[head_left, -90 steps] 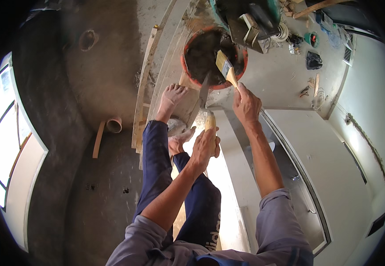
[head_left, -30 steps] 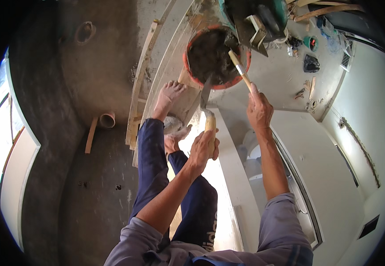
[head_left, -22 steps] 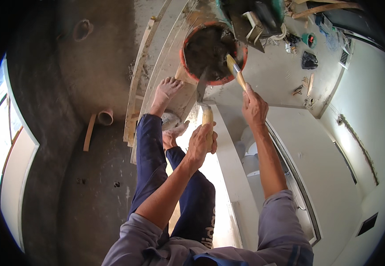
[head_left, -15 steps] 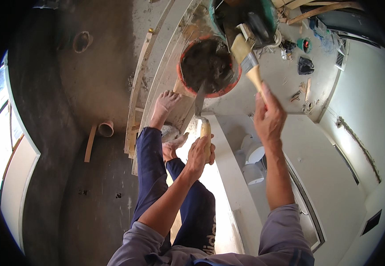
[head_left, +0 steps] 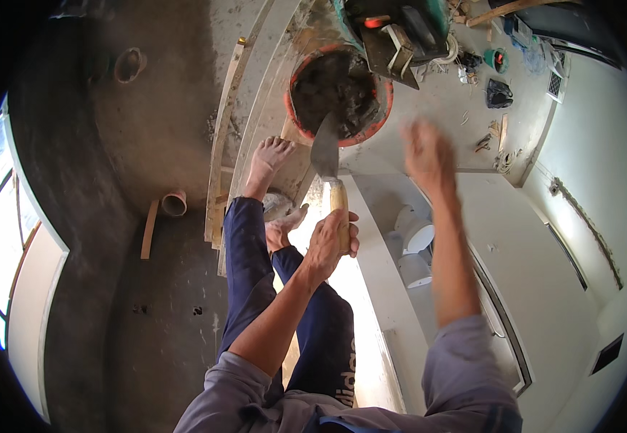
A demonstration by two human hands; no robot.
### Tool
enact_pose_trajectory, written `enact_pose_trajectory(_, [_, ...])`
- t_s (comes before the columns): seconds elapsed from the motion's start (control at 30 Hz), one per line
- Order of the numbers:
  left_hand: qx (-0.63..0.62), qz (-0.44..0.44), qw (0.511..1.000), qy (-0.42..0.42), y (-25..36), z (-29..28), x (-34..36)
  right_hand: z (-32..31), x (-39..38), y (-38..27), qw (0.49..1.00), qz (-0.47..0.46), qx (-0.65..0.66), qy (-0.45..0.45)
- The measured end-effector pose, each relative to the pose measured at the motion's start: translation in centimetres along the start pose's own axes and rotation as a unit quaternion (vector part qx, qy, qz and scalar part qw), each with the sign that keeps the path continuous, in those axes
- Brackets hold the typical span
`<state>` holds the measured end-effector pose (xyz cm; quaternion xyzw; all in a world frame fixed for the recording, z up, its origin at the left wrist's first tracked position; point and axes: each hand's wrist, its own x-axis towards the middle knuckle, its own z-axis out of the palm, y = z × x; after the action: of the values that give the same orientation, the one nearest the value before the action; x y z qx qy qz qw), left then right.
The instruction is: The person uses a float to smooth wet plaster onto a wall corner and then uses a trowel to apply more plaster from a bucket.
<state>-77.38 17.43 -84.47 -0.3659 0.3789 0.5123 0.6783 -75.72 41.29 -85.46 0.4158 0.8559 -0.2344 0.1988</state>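
My left hand (head_left: 331, 234) is closed round the wooden handle of a trowel (head_left: 325, 148). Its blade points away from me, the tip overlapping the near rim of an orange bucket (head_left: 387, 108). Dark wet mortar (head_left: 331, 86) fills much of that bucket. My right hand (head_left: 429, 159) is raised to the right of the bucket, smeared by motion, so its fingers cannot be made out. No brush shows in it. Beyond, a green bucket (head_left: 439, 22) holds dark tools, and a flat finishing trowel (head_left: 400, 58) with a pale handle rests over its near side.
My bare foot (head_left: 270, 155) stands on a plank platform (head_left: 237, 137) left of the orange bucket. A white panel (head_left: 530, 267) lies to my right. A small green pot (head_left: 496, 60), a black bag (head_left: 499, 94) and wood scraps (head_left: 503, 133) are at the far right.
The paintbrush seen in my right hand is out of sight, and that hand has shifted slightly. An orange-red item now shows in the green bucket. My left hand still holds the trowel, its blade turned flatter.
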Motion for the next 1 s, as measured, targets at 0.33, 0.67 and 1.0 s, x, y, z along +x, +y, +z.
enact_pose_trajectory(0.33, [0.182, -0.15, 0.967, -0.095, -1.3, 0.3, -0.1, 10.4, -10.6, 2.1, 0.926, 0.157, 0.299, -0.171])
enact_pose_trajectory(0.67, [0.368, -0.105, 0.921, -0.067, -2.9, -0.7, 0.0, 8.1, -3.2, 2.4, 0.986, 0.056, 0.014, -0.155])
enact_pose_trajectory(1.0, [0.363, -0.063, 0.923, -0.112, -2.8, -1.3, -0.1, 3.2, -5.4, 0.4, 0.789, 0.245, 0.467, -0.316])
